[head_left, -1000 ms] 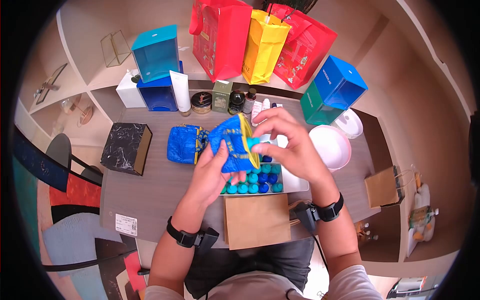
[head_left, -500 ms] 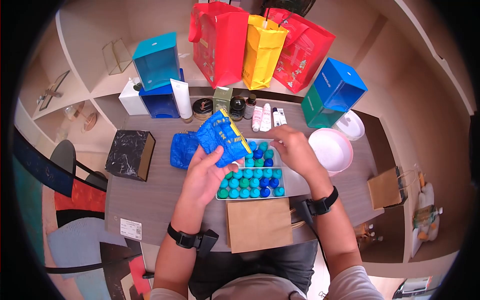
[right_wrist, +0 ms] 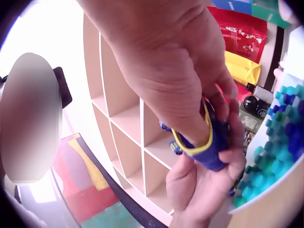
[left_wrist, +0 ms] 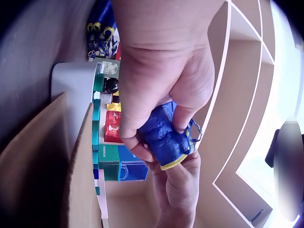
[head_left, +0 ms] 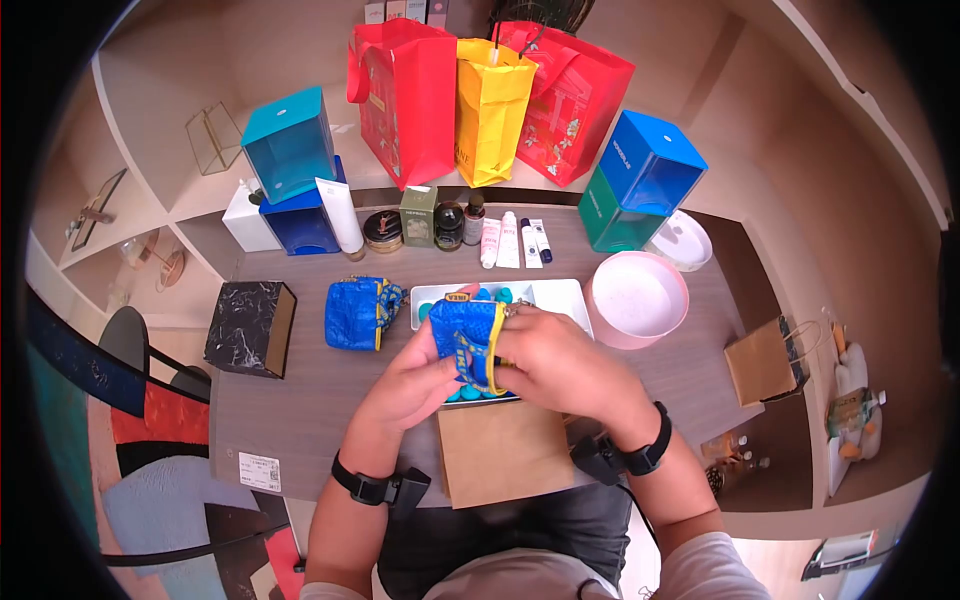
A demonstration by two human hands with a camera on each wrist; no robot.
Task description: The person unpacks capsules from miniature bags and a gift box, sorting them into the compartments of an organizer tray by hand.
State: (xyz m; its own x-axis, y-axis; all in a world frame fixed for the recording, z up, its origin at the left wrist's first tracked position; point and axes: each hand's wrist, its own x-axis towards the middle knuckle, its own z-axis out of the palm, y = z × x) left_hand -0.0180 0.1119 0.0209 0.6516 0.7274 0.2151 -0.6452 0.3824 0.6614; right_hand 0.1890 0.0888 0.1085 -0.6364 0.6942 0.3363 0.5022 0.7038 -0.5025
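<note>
A small blue pouch with yellow trim and IKEA lettering (head_left: 462,325) is held over the white tray (head_left: 572,300) in the head view. My left hand (head_left: 415,385) grips it from the left, thumb on the near side and fingers behind. My right hand (head_left: 565,360) is at its yellow-edged mouth; in the right wrist view the right thumb goes inside the yellow rim (right_wrist: 194,151). The right fingertips are hidden in the pouch, so I cannot tell what they hold. Teal, green and blue capsules (right_wrist: 266,171) stand in the tray, partly covered by the hands.
A second blue pouch (head_left: 352,312) lies left of the tray. A brown paper bag (head_left: 505,455) is in front, a round pink-rimmed tub (head_left: 637,300) to the right, a black marbled box (head_left: 248,328) to the left. Small tubes (head_left: 508,240) and bottles line the back.
The right hand was at the pouch mouth with a teal capsule, drew back empty-looking over the tray, and is now at the mouth again. The pouch has turned more upright and come lower.
</note>
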